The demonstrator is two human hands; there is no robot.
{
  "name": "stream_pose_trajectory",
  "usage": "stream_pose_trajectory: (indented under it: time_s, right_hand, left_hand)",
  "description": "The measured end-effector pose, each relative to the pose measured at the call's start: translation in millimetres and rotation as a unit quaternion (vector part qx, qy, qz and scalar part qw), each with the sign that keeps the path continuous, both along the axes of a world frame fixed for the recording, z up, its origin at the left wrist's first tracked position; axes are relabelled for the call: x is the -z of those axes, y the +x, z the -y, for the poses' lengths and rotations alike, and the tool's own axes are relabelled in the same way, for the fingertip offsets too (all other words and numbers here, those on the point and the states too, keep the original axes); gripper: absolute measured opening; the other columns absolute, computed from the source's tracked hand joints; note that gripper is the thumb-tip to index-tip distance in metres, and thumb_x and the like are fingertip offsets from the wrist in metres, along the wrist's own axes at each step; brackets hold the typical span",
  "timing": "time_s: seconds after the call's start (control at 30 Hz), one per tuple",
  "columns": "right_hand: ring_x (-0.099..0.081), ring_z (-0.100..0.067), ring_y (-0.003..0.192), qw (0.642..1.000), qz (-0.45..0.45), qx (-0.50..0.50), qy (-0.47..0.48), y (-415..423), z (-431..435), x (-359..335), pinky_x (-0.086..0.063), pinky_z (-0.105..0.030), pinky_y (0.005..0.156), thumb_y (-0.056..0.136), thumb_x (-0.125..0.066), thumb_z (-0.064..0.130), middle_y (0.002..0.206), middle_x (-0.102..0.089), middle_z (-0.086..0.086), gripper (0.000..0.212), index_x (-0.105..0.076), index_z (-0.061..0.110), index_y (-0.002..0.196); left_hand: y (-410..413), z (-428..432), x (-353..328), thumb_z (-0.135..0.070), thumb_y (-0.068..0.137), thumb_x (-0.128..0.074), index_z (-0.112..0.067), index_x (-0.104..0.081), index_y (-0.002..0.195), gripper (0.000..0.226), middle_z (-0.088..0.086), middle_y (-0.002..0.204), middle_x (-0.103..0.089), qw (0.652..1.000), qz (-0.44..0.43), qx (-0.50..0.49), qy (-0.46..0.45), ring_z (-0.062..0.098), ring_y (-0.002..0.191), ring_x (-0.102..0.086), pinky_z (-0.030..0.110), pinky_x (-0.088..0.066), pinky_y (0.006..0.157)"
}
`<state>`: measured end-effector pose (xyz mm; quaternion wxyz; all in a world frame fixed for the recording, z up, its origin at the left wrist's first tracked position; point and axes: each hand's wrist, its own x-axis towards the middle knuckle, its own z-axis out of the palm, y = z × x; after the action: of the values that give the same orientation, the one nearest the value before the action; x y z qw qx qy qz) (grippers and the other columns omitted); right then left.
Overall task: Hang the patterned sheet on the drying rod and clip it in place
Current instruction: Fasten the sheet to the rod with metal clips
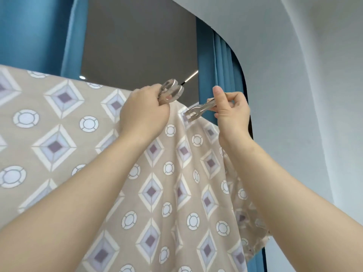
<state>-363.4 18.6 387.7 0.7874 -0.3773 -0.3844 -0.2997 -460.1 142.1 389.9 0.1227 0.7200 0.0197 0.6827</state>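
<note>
- The sheet (59,134) is up. It hangs over the rod (193,104), w/ its top edge running from far left to the middle. The rest drops down in folds.
- The rod is mostly hidden under the cloth. A thin pale bit just past the sheet's right end is prob. the rod, but it's hard to be sure.
- The L hand (143,110) is at the sheet's top edge, near its right end. Its fingers curl round a shiny metal clip, the L clip (172,91). That clip sticks up above the edge w/ its mouth a bit apart.
- The R hand (229,112) is just beside it, thumb up. Thumb & fingers pinch the handles of a 2nd clip, the R clip (198,109).
- The R clip's tip touches the sheet's right edge. Can't tell if it bites the cloth yet.
- Blue curtains (222,65) hang behind, and a pale wall (304,75) is on the right.
- Done: the hanging part looks done.
- Left to do: the clipping. No clip sits on the sheet by itself, since both are in hands. Each one needs to be set over sheet & rod, then let go.
- The sheet's right end is bunched up, so it may need a tug flat first.
</note>
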Motion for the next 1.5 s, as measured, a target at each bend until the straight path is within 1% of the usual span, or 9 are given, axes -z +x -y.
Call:
stream_pose_trajectory:
  time_s: [0.2, 0.33, 0.6, 0.73, 0.83, 1.0, 1.13, 1.3, 1.5]
  right_hand:
    - [-0.067, -0.030, 0.092, 0.999, 0.022, 0.042, 0.020, 10.1, -11.9, -32.8, -0.048, -0.025, 0.077, 0.083, -0.067, 0.036, 0.094, -0.067, -0.023, 0.030, -0.045, 0.021, 0.069]
    - [-0.064, -0.020, 0.074, 0.997, 0.038, 0.053, -0.045, 17.9, -16.5, -42.9, -0.045, -0.013, 0.063, 0.085, -0.066, 0.033, 0.093, -0.068, -0.021, 0.030, -0.045, 0.019, 0.069]
    - [-0.055, -0.014, 0.064, 0.988, -0.007, -0.011, -0.154, 38.7, -35.9, -40.7, -0.043, -0.025, 0.062, 0.086, -0.059, 0.046, 0.083, -0.058, -0.011, 0.036, -0.049, 0.013, 0.075]
    - [-0.055, -0.016, 0.085, 0.980, -0.030, 0.006, -0.198, 37.4, -39.8, -38.6, -0.046, -0.034, 0.088, 0.091, -0.044, 0.055, 0.091, -0.056, -0.005, 0.047, -0.055, 0.009, 0.096]
    - [-0.040, -0.017, 0.123, 0.972, -0.037, 0.128, -0.196, 28.9, -43.6, -32.8, -0.025, -0.040, 0.110, 0.089, -0.036, 0.060, 0.123, -0.051, 0.005, 0.057, -0.041, 0.022, 0.131]
    - [-0.050, -0.006, 0.093, 0.973, 0.133, 0.190, -0.007, -22.7, -39.4, -15.8, -0.036, -0.020, 0.087, 0.088, -0.040, 0.041, 0.093, -0.057, 0.017, 0.015, -0.053, 0.033, 0.090]
    - [-0.056, -0.006, 0.087, 0.956, 0.235, 0.098, -0.146, -48.6, -43.2, -3.1, -0.040, -0.012, 0.076, 0.080, -0.059, 0.039, 0.084, -0.060, 0.016, 0.007, -0.053, 0.036, 0.082]
    - [-0.056, -0.004, 0.076, 0.955, 0.213, 0.032, -0.206, -55.2, -48.4, 3.7, -0.041, -0.011, 0.070, 0.075, -0.077, 0.017, 0.086, -0.067, 0.008, 0.020, -0.067, 0.024, 0.090]
    - [-0.064, -0.003, 0.075, 0.977, 0.114, -0.091, -0.158, -57.3, -41.8, 4.3, -0.047, -0.012, 0.067, 0.081, -0.070, 0.015, 0.086, -0.070, 0.000, 0.014, -0.067, 0.018, 0.094]
  left_hand:
    - [1.0, -6.0, -39.5, -0.007, 0.082, -0.037, -0.020, -0.048, 0.080, 0.017, -0.002, 0.081, -0.052, 0.960, -0.130, -0.234, 0.087, 0.028, 0.103, -0.051, 0.050, -0.008, 0.111]
    - [-0.1, -9.5, -55.8, -0.011, 0.084, -0.034, -0.021, -0.047, 0.076, 0.019, -0.005, 0.073, -0.062, 0.961, -0.219, -0.170, 0.007, 0.026, 0.089, -0.051, 0.048, -0.018, 0.105]
    - [7.7, -13.4, -51.7, -0.008, 0.079, -0.034, -0.020, -0.042, 0.073, 0.016, 0.000, 0.088, -0.059, 0.961, -0.154, -0.224, 0.055, 0.028, 0.087, -0.052, 0.038, -0.021, 0.081]
    - [11.9, -16.7, -45.2, -0.009, 0.083, -0.036, -0.024, -0.043, 0.079, 0.017, -0.001, 0.085, -0.050, 0.961, -0.149, -0.217, 0.080, 0.027, 0.085, -0.045, 0.038, -0.022, 0.085]
    - [7.2, -19.3, -41.7, -0.006, 0.083, -0.038, -0.023, -0.042, 0.076, 0.019, 0.000, 0.091, -0.058, 0.972, -0.153, -0.154, 0.084, 0.027, 0.090, -0.051, 0.035, -0.024, 0.086]
    - [-13.5, -15.5, -24.2, -0.002, 0.080, -0.042, -0.018, -0.043, 0.086, 0.017, 0.006, 0.098, -0.048, 0.982, -0.127, -0.108, 0.087, 0.030, 0.103, -0.045, 0.034, -0.032, 0.080]
    - [-32.9, -20.8, -12.2, -0.005, 0.083, -0.042, -0.018, -0.039, 0.092, 0.016, 0.004, 0.097, -0.034, 0.978, -0.146, -0.137, 0.063, 0.030, 0.104, -0.041, 0.035, -0.035, 0.082]
    - [-53.7, -27.6, -7.8, -0.011, 0.084, -0.046, -0.021, -0.040, 0.100, 0.020, 0.001, 0.101, -0.032, 0.974, -0.195, -0.108, 0.045, 0.024, 0.105, -0.038, 0.029, -0.032, 0.079]
    - [-81.4, -36.3, -6.7, -0.020, 0.081, -0.069, -0.036, -0.056, 0.090, 0.022, -0.007, 0.108, -0.059, 0.970, -0.161, 0.181, -0.017, 0.008, 0.099, -0.059, 0.021, -0.045, 0.083]
